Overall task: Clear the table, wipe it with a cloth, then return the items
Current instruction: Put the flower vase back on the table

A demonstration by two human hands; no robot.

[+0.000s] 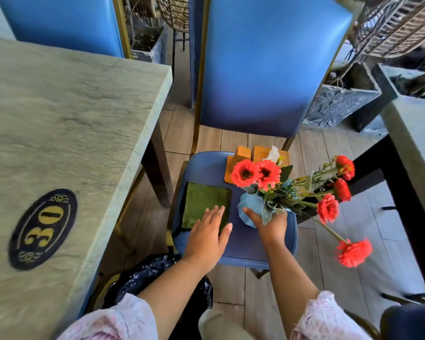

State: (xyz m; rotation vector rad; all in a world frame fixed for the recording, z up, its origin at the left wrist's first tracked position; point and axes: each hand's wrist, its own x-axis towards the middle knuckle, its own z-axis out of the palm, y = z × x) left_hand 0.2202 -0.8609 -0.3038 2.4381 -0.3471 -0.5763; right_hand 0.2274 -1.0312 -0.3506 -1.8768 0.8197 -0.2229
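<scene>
My left hand (207,238) lies flat, fingers straight, over the near edge of the green cloth (201,204) on the chair seat (241,241). Just right of it, my right hand (270,223) grips the blue vase (249,207) of flowers; the tabletop (71,131) sits left of both hands.

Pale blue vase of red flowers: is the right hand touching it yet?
Touching. In the head view the right hand wraps thumb and fingers round the pale blue vase.
</scene>
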